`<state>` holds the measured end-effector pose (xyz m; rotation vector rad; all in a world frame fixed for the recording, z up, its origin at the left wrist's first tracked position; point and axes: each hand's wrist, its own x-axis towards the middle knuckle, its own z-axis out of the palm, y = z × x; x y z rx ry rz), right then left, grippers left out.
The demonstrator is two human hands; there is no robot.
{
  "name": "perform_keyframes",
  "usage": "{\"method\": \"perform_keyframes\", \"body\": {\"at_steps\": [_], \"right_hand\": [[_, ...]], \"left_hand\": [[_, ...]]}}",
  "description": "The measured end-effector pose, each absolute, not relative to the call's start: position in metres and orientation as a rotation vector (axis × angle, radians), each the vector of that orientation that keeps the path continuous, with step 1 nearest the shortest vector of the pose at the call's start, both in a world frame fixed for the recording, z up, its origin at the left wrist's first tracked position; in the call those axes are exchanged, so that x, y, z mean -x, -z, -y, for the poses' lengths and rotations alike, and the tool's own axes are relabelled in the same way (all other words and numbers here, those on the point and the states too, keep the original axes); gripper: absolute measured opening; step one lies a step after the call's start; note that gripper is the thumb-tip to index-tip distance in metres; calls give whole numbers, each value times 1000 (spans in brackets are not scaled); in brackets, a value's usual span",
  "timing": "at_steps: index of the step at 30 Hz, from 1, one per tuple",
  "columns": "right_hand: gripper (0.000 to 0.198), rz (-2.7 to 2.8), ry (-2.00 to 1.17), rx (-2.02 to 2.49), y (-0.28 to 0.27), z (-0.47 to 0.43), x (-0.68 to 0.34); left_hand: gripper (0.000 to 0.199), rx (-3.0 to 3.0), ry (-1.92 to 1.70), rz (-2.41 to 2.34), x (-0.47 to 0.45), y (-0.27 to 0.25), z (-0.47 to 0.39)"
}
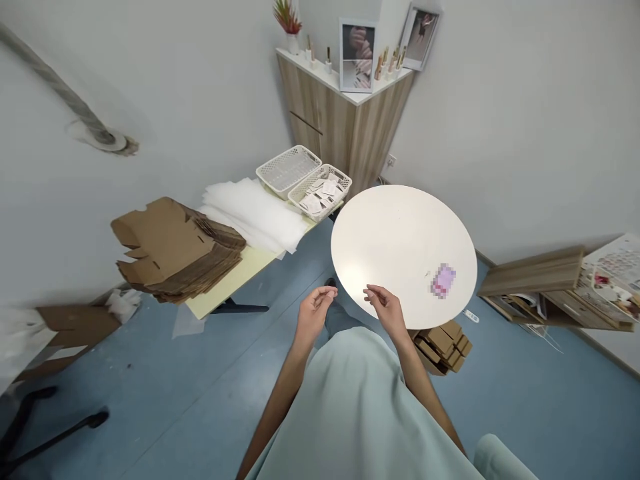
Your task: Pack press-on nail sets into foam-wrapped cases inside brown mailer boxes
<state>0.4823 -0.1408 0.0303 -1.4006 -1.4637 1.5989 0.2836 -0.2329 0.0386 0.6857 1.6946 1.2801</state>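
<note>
In front of my body, over the floor by the round white table (395, 233), I hold up both hands. My left hand (315, 308) is loosely curled, its thumb close to the fingers, and I see nothing in it. My right hand (387, 308) hovers at the table's near edge. Its fingers are half bent and apart from the thumb, with nothing visible between them. On the tabletop, right of my right hand, lies a pixelated purple-pink item (443, 281) whose kind I cannot make out.
Flattened cardboard boxes (175, 247) and white foam sheets (255, 212) lie on a yellow side table (213, 293). Behind them stand two white baskets, one holding white packets (323, 192). Small brown boxes (444, 345) sit beneath the round table. A corner cabinet (340, 120) and a wooden shelf unit (535, 270) line the walls.
</note>
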Motion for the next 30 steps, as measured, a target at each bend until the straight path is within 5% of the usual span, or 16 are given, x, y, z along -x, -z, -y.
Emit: {"method": "perform_keyframes", "body": {"at_steps": [20, 30], "right_hand": [[45, 1317, -1679, 1488, -9, -25, -319], [43, 1228, -1557, 1623, -25, -30, -293]], "left_hand": [[32, -802, -928, -2018, -71, -33, 57], [25, -1362, -489, -2104, 22, 28, -30]]}}
